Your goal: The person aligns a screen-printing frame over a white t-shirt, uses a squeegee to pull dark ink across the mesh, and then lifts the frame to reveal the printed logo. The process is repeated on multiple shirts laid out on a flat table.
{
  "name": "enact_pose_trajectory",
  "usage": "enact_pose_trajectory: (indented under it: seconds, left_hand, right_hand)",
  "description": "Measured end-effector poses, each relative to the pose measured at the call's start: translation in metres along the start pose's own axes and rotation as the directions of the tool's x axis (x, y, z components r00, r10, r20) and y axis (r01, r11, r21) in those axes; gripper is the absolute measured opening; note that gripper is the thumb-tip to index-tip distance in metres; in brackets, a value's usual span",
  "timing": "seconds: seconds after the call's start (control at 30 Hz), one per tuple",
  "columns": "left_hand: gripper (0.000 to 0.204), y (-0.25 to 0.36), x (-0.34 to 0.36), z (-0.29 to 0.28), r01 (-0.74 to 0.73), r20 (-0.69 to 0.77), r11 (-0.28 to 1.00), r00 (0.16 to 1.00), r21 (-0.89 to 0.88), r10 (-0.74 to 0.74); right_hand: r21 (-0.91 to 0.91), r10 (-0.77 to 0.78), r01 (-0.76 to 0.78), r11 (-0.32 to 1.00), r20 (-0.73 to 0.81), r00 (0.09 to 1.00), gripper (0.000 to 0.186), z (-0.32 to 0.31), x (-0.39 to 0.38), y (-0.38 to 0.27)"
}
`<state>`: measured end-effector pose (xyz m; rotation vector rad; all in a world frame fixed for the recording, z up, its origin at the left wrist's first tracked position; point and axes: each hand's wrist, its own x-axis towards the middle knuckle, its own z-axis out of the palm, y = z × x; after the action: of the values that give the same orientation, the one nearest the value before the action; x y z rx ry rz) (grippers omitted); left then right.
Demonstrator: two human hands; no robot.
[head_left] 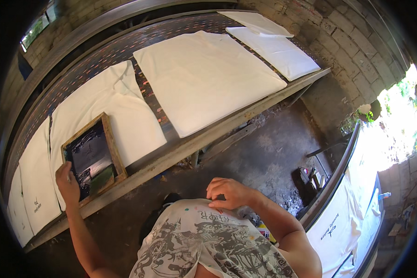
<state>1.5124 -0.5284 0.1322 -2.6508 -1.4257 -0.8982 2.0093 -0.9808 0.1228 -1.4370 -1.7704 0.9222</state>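
A wooden screen-printing frame [115, 148] with dark ink across its mesh lies on a white fabric piece [136, 134] at the table's near edge. My left hand [68, 187] grips the frame's left side near its lower corner, fingers bent over the wood. Over the front of my printed shirt [204, 241], my right hand [228, 192] is held with loosely curled fingers, the thumb apart from them. I see nothing in it. Left of the frame lies another white piece [34, 185] with a small dark print.
A long table [208, 134] with a dark, speckled top carries more white fabric pieces [208, 78]. At right, a second table or rack holds printed white cloth [333, 229]. Clutter [310, 178] sits on the floor by it. A block wall [352, 51] rises at the far right.
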Motion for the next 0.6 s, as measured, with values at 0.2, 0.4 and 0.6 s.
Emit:
enact_pose_trajectory:
  seconds: [0.2, 0.4, 0.6]
  left_hand:
    - [0.032, 0.197, 0.008, 0.032, -0.436, -0.100, 0.821, 0.897, -0.369, 0.431]
    - [0.029, 0.300, 0.022, 0.111, -0.297, -0.057, 0.643, 0.929, -0.706, 0.367]
    - [0.016, 0.340, 0.039, 0.161, -0.059, 0.088, 0.544, 0.967, -0.837, 0.241]
  right_hand:
    - [-0.172, -0.113, 0.082, 0.982, -0.178, 0.978, 0.017, -0.034, 0.044, 0.010]
    - [-0.313, -0.040, -0.037, 0.949, -0.238, 0.971, 0.011, -0.070, 0.059, 0.030]
    - [-0.347, 0.131, -0.242, 0.906, -0.313, 0.941, 0.014, -0.133, 0.051, 0.044]
